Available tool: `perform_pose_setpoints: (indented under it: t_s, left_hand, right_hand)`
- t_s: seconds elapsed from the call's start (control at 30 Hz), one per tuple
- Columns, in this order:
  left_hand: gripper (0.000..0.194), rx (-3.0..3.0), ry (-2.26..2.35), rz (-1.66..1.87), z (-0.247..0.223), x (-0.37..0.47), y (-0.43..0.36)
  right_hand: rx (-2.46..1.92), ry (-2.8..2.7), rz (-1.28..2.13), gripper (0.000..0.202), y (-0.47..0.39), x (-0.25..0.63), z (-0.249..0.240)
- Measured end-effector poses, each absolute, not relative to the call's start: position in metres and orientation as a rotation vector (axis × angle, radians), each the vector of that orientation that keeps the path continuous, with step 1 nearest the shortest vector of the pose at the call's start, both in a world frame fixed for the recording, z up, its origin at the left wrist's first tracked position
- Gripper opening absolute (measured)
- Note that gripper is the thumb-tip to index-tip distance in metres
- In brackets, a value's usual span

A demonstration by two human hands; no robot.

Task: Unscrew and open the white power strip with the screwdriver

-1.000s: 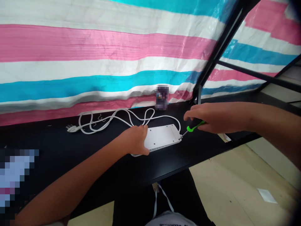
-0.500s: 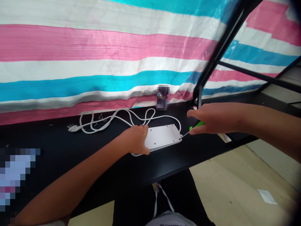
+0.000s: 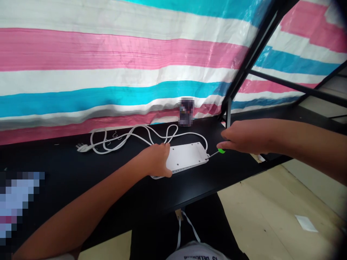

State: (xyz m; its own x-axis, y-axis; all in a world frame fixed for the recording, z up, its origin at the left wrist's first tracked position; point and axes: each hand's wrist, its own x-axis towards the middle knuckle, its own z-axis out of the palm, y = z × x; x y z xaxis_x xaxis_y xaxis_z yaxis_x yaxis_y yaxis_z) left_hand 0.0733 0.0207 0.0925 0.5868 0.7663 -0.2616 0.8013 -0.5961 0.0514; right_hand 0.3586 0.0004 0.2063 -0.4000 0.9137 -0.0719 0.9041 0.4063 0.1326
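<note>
A white power strip (image 3: 186, 156) lies on the black table with its screw-holed face up. My left hand (image 3: 160, 159) is closed around its left end, fingers over the far edge and thumb along the near side. My right hand (image 3: 233, 135) grips a screwdriver (image 3: 221, 150) with a green handle, mostly hidden by the fingers. The thin metal shaft points left, and its tip meets the right end of the strip near the corner. From that end runs a white cord (image 3: 189, 133), looping behind the strip to a plug (image 3: 82, 147) on the left.
The black table (image 3: 151, 196) has its near edge just in front of my lap. A blurred-out dark box-like object (image 3: 185, 112) stands at the back. Another blurred item (image 3: 18, 202) lies at the left. Striped sheeting (image 3: 114, 54) hangs behind, beside a black metal frame (image 3: 240, 81).
My right hand has turned around the screwdriver handle, so less of the green shows. My left hand and the power strip stay in place; the view shifts slightly.
</note>
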Motion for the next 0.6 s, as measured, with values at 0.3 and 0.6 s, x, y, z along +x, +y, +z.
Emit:
perform_pose_setpoints:
  t_s: [0.3,0.6]
  left_hand:
    - [0.072,2.659,1.306,-0.284,0.090,0.073,0.023]
    - [0.075,2.670,1.309,-0.281,0.089,0.071,0.023]
  right_hand:
    - [1.418,2.393,0.000,0.020,-0.003,0.357,0.219]
    - [1.460,2.218,0.040,0.044,0.001,0.351,0.212]
